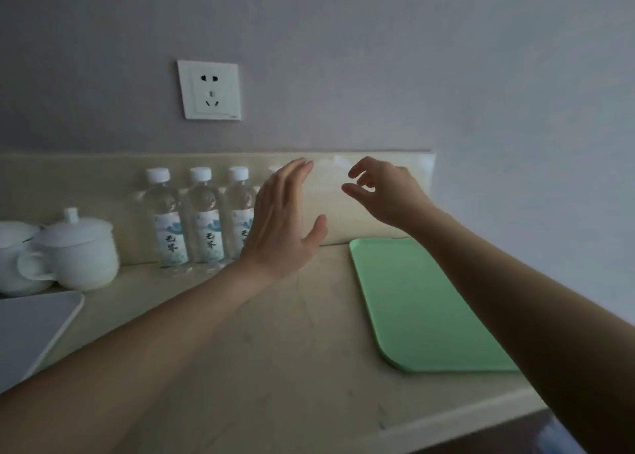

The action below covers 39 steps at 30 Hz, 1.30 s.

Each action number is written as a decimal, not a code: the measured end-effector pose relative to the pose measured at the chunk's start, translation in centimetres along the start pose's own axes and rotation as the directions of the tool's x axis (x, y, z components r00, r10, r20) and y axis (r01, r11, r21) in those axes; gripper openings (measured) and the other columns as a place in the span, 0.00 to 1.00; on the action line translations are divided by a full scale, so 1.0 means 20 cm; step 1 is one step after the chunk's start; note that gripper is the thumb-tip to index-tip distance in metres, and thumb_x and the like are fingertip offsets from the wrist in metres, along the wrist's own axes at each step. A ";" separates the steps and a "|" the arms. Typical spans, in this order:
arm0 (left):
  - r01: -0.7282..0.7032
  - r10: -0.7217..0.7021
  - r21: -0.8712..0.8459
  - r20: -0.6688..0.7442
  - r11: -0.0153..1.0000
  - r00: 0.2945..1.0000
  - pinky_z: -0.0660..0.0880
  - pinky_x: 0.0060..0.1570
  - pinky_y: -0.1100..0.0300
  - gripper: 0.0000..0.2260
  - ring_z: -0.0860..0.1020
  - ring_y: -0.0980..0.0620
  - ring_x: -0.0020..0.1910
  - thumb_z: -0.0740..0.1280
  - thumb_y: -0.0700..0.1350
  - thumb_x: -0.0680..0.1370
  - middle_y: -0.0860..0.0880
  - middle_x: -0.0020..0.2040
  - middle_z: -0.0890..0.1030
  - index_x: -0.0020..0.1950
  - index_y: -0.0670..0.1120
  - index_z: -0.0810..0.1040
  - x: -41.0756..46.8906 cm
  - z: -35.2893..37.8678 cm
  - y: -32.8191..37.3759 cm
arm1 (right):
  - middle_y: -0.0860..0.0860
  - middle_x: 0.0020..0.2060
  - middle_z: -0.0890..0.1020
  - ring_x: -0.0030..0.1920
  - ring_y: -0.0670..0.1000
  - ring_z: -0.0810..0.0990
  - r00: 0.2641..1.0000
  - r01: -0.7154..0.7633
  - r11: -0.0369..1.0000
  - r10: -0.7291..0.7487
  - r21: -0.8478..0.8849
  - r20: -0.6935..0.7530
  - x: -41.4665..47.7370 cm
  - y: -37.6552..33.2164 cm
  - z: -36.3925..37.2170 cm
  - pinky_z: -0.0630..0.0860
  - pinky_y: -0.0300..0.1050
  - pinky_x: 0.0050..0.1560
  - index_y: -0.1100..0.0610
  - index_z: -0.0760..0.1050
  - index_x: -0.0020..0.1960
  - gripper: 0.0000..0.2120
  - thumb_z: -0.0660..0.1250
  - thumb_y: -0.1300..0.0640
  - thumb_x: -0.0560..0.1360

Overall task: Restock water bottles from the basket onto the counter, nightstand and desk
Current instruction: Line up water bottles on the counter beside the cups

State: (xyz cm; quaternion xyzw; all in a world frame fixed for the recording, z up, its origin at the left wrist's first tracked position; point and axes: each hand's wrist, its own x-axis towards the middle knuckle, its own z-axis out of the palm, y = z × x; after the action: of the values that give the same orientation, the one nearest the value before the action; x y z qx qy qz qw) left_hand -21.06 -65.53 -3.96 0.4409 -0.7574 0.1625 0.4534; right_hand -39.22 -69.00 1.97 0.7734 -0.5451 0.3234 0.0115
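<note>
**Hands.** Left hand is flat with fingers straight and wide, holding nothing, just left of the green tray. Right hand is above the tray's far edge, fingers loosely curled, empty.

**Task items.** Water bottles stand upright in a row left of the tray on the tabletop. One more cap shows behind the left hand. The basket is not in view.

**Risk, as judged.** The bottles are tall, narrow, smooth clear plastic on a polished, stone-look surface. A sideways knock from the left hand could topple the row toward the white glazed lidded cup, further left of the tray.
</note>
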 end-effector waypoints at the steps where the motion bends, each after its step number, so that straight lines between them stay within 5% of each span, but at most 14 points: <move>1: -0.007 0.007 -0.039 -0.003 0.999 1.000 0.59 0.72 0.52 0.30 0.65 0.43 0.71 0.62 0.49 0.74 0.39 0.71 0.67 0.73 0.36 0.65 0.02 0.04 0.07 | 0.50 0.53 0.82 0.58 0.52 0.79 0.999 -0.026 1.000 0.026 0.002 -0.026 -0.04 0.06 -0.06 0.75 0.51 0.59 0.51 0.75 0.60 0.15 0.65 0.46 0.78; 10: -0.074 0.067 -0.309 -0.031 0.948 0.997 0.60 0.69 0.51 0.30 0.65 0.42 0.71 0.64 0.47 0.73 0.40 0.71 0.66 0.73 0.36 0.64 0.26 0.42 0.98 | 0.47 0.49 0.83 0.54 0.52 0.81 0.936 -0.303 0.951 0.285 -0.061 -0.207 -0.58 0.73 -0.64 0.76 0.52 0.57 0.50 0.76 0.56 0.10 0.65 0.48 0.78; 16: -0.027 0.119 -0.394 0.212 0.919 0.970 0.60 0.69 0.49 0.31 0.64 0.41 0.71 0.67 0.47 0.77 0.41 0.74 0.61 0.75 0.39 0.59 0.21 0.75 1.59 | 0.48 0.49 0.83 0.52 0.52 0.80 0.894 -0.442 0.887 0.423 -0.137 -0.147 -1.01 1.18 -0.92 0.76 0.49 0.55 0.50 0.75 0.58 0.11 0.65 0.47 0.77; 21: 0.147 0.104 -0.455 0.482 0.878 0.870 0.61 0.72 0.48 0.33 0.62 0.43 0.74 0.64 0.50 0.79 0.43 0.77 0.54 0.78 0.43 0.50 0.13 0.98 1.95 | 0.48 0.48 0.82 0.53 0.54 0.79 0.837 -0.547 0.818 0.538 -0.180 -0.101 -1.34 1.45 -1.10 0.75 0.49 0.55 0.50 0.74 0.59 0.13 0.65 0.48 0.77; 34: 0.274 0.150 -0.443 0.712 0.854 0.686 0.65 0.57 0.59 0.34 0.72 0.43 0.62 0.64 0.51 0.79 0.42 0.75 0.53 0.78 0.46 0.47 0.01 1.33 2.37 | 0.52 0.53 0.82 0.54 0.55 0.79 0.718 -0.688 0.692 0.693 -0.219 -0.063 -1.86 1.84 -1.32 0.76 0.52 0.56 0.51 0.73 0.61 0.15 0.65 0.48 0.77; 39: 0.240 0.183 -0.414 0.754 0.878 0.631 0.65 0.63 0.57 0.33 0.68 0.42 0.69 0.64 0.52 0.79 0.42 0.75 0.54 0.78 0.45 0.49 0.00 1.44 2.44 | 0.52 0.53 0.81 0.53 0.55 0.79 0.696 -0.710 0.672 0.715 -0.210 -0.068 -1.90 1.91 -1.32 0.77 0.54 0.55 0.51 0.73 0.60 0.14 0.65 0.48 0.76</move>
State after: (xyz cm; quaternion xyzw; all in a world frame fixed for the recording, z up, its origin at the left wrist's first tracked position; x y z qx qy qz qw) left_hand -76.54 -56.90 -11.89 0.3536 -0.8854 -0.2423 0.1799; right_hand -92.18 -42.96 -9.39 0.4967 -0.8356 0.2320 -0.0355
